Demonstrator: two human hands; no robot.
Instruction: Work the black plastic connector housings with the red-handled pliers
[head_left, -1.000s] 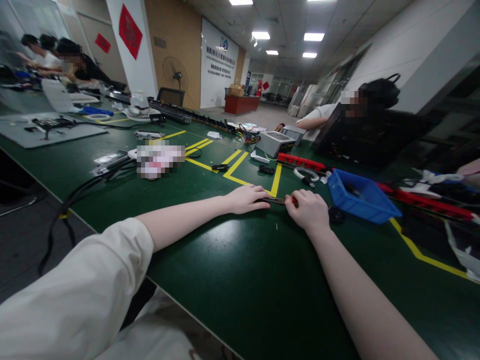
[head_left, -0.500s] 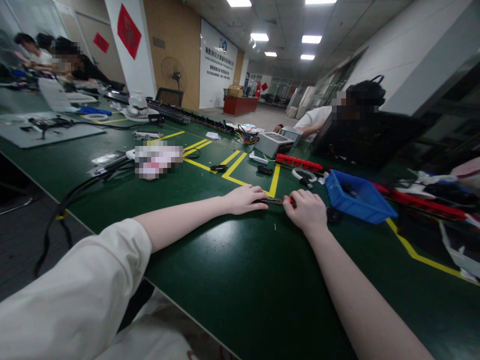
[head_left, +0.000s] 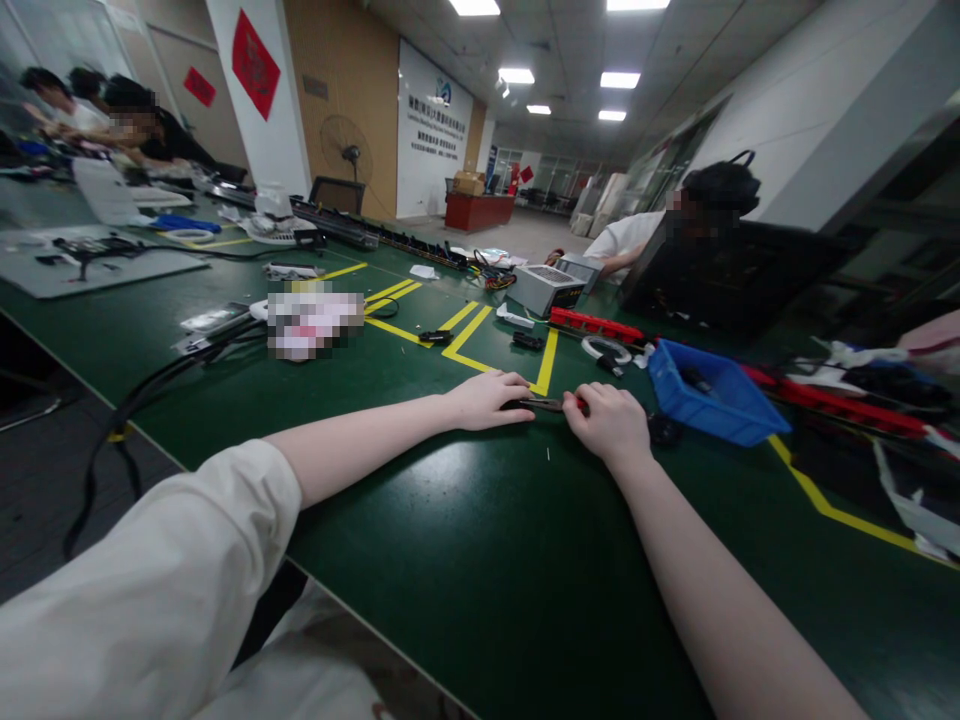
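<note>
My right hand is closed around the red handles of a pair of pliers, whose metal jaws point left. At the tip of those jaws, my left hand grips a small black piece between thumb and fingers. Most of that piece is hidden, so its kind cannot be made out. A thin whitish sliver lies on the green table just below the pliers. Behind my hands are two small black parts, one near the yellow tape and another farther left.
To the right stands a blue bin with dark items inside, beside a black round object. Farther back are a coiled white cable, a red strip and a grey metal box. A person sits across the table.
Slightly more of the black piece shows between my left fingers. Both hands stay in nearly the same place, and the view has shifted a little.
</note>
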